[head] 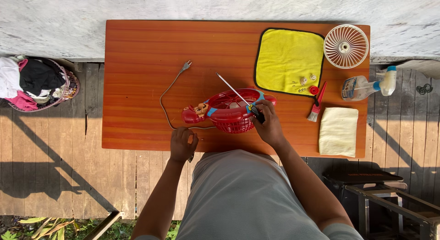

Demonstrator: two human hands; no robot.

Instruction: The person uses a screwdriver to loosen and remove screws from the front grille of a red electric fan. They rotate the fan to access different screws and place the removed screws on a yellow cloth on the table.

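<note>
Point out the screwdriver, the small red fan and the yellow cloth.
screwdriver (233, 90): head view, middle of its metal shaft.
small red fan (229, 112): head view, red grille.
yellow cloth (286, 56): head view, bare centre.

we look straight down from one head-worn camera, fairly high above the orange table (137, 84), our torso at the bottom edge.

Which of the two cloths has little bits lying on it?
The bright yellow cloth with the dark edge has small parts on it. The pale cream cloth beside it is bare.

Spray bottle (366, 86), coloured label, table's right end.
</note>
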